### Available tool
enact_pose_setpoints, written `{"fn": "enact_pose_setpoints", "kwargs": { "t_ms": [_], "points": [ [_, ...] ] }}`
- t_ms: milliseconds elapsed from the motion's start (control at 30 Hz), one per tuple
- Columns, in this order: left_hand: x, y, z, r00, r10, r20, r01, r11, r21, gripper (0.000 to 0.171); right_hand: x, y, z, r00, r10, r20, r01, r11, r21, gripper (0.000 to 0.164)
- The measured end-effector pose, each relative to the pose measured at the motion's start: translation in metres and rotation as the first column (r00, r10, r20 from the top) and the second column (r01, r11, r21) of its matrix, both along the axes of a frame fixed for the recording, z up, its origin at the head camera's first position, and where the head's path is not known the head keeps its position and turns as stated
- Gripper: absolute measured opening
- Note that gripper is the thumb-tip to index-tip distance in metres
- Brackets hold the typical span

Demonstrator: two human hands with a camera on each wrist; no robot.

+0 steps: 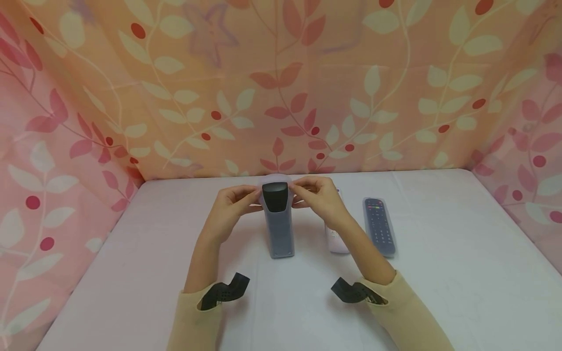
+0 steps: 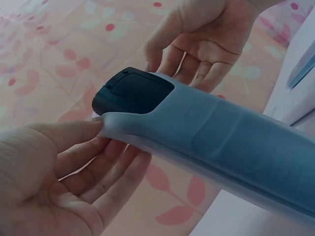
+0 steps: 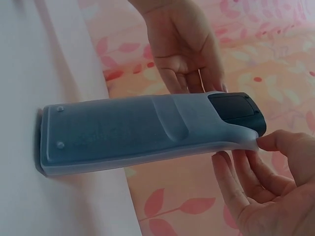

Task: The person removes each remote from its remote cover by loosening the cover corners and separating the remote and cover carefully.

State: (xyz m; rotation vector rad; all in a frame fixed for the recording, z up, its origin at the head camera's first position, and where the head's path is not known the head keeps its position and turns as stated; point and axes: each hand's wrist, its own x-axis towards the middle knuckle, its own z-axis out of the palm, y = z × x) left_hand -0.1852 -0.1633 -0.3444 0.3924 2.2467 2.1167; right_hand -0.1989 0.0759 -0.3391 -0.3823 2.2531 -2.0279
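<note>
A black remote control [image 1: 275,197] sits inside a translucent silicone sleeve [image 1: 281,236], its dark end bare at the sleeve's opening. My left hand [image 1: 229,207] pinches the sleeve's rim on the left side between thumb and fingers. On the opposite side my right hand [image 1: 322,200] pinches the rim in the same way. The right wrist view shows the sleeve's closed end, with small round bumps [image 3: 60,145], down at the white tabletop, and the remote's bare end [image 3: 241,110] raised. The remote's front face is turned away from the head camera.
To the right lies a dark remote [image 1: 378,226] in a clear cover, buttons up. A white remote [image 1: 337,241] lies partly hidden behind my right forearm. The white table [image 1: 461,273] ends at a leaf-patterned cloth [image 1: 281,97]. Black wrist mounts [image 1: 226,291] stick out from both sleeves.
</note>
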Motion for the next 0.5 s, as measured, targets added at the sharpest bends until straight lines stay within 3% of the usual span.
{"fn": "enact_pose_setpoints", "kwargs": {
  "t_ms": [200,500],
  "points": [
    [0.0015,-0.0065,0.0012,0.999,-0.049,0.004,0.049,0.999,-0.024,0.029,0.0007,0.0035,0.0025,0.997,0.072,0.006,-0.072,0.997,0.029,0.027],
    [-0.0020,-0.0047,-0.0052,0.999,-0.030,0.013,0.029,0.999,0.027,0.028,-0.0014,0.0055,0.0015,0.995,0.095,0.018,-0.096,0.994,0.047,0.026]
  ]
}}
